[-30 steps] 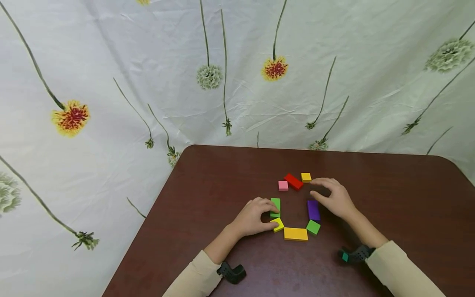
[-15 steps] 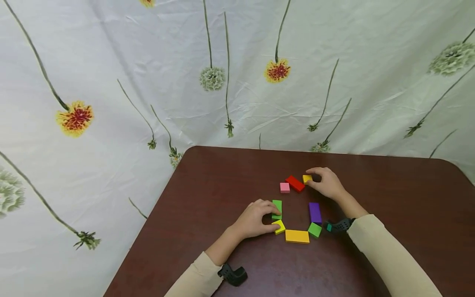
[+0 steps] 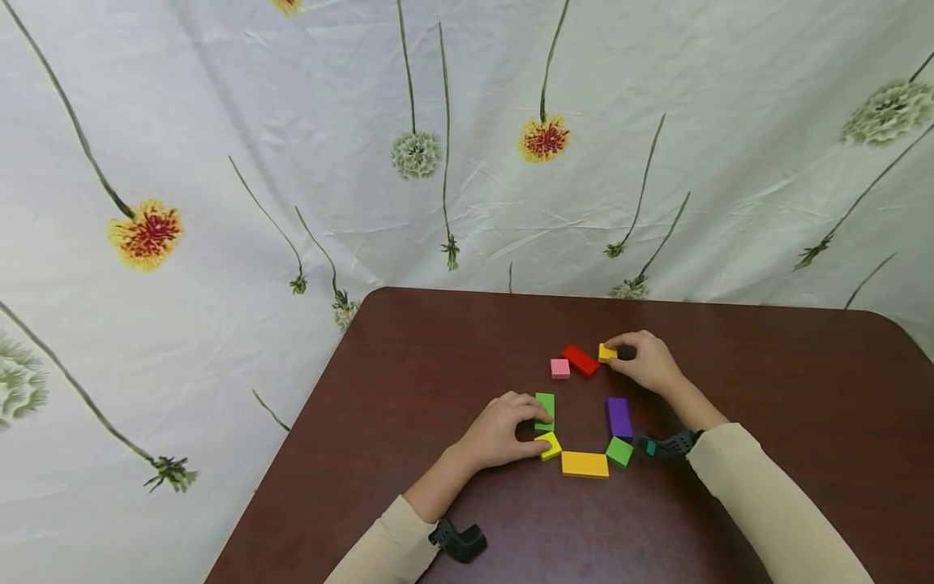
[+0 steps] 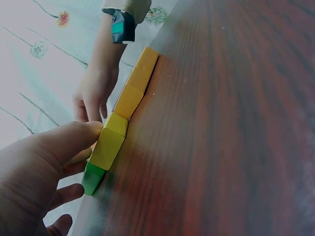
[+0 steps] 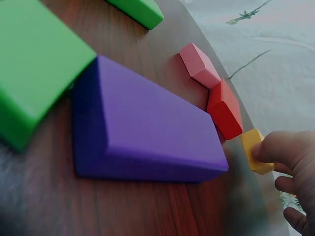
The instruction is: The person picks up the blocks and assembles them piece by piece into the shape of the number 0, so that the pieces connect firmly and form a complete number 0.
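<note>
At the back of the arrangement my right hand (image 3: 648, 362) pinches a small yellow-orange block (image 5: 254, 150) between thumb and fingers. Just left of that block lies a red block (image 3: 580, 362), angled, with a small pink block (image 3: 559, 369) at its other end. My left hand (image 3: 493, 434) rests at the left side, thumb against a small yellow block (image 4: 109, 147) and loosely bent fingers by a long green block (image 3: 544, 403). A long yellow-orange block (image 3: 584, 465) lies at the front. On the right, a purple block (image 5: 152, 123) meets a small green block (image 3: 619, 452).
The blocks lie on a dark reddish-brown table (image 3: 409, 365) with rounded far corners. Behind its far edge hangs a pale flower-print cloth (image 3: 328, 122). Each wrist wears a black strap-on device, such as the left wrist device (image 3: 460, 542).
My right hand has moved forward and taken the small yellow-orange block in a pinch. That block has shifted slightly right, away from the red one. The left hand stays put.
</note>
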A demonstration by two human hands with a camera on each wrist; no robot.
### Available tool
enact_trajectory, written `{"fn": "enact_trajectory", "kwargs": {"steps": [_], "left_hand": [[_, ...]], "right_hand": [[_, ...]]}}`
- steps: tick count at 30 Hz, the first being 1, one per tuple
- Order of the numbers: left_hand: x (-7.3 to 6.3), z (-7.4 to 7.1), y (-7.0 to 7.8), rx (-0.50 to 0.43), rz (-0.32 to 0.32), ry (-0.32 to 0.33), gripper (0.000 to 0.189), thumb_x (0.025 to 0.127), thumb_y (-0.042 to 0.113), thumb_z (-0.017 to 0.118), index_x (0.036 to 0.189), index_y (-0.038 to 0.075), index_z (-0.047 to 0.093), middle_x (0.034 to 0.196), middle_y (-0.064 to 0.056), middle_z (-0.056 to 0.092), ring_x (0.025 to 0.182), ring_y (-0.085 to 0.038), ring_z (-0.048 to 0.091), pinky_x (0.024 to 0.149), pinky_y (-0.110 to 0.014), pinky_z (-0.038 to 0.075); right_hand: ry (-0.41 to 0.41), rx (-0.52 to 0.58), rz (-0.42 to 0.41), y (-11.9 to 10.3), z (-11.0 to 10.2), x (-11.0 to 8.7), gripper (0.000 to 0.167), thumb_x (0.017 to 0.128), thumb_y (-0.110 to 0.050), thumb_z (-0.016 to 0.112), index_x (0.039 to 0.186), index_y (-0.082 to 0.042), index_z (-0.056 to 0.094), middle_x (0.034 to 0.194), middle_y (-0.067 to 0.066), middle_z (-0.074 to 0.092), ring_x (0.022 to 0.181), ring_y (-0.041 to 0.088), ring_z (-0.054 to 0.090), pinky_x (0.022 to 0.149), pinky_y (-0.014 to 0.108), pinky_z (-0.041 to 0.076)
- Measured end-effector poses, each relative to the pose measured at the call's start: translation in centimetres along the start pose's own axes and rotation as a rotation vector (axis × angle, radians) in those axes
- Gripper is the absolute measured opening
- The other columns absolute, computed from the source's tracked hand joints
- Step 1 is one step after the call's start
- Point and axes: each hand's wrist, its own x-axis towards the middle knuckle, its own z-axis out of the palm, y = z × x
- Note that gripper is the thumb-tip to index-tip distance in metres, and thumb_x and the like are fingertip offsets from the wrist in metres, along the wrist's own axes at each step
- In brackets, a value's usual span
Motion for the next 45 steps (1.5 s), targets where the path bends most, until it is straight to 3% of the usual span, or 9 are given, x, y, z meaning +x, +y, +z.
{"fn": "enact_trajectory", "kwargs": {"steps": [10,19,45], "left_hand": [[-0.1,-0.1,0.0,-0.004,0.005,0.007,0.029,0.087,0.032,0.074,0.112,0.019,0.072,0.117,0.005,0.063,0.106,-0.014,0.054,0.091,-0.035,0.042],[-0.1,0.0,0.0,-0.009,-0.002,0.001,0.029,0.087,0.032,0.074,0.113,0.018,0.072,0.117,0.005,0.063,0.107,-0.014,0.054,0.091,-0.036,0.042],[0.0,0.0,0.0,-0.011,-0.005,-0.001,0.029,0.088,0.033,0.073,0.113,0.018,0.072,0.116,0.005,0.063,0.106,-0.014,0.054,0.09,-0.035,0.042]], "right_hand": [[-0.021,-0.009,-0.094,-0.4,-1.0,-1.7,0.026,0.085,-0.009,0.072,0.11,0.0,0.071,0.11,0.019,0.065,0.104,0.038,0.053,0.089,0.059,0.043],[-0.098,0.016,-0.149,-1.0,-1.1,-2.8,0.022,0.083,-0.006,0.073,0.105,-0.005,0.073,0.107,0.012,0.067,0.101,0.033,0.056,0.086,0.053,0.048],[-0.324,0.048,-0.208,-0.6,-1.9,-2.1,0.023,0.086,-0.001,0.07,0.108,-0.005,0.074,0.113,0.012,0.069,0.109,0.039,0.054,0.092,0.058,0.044]]}}
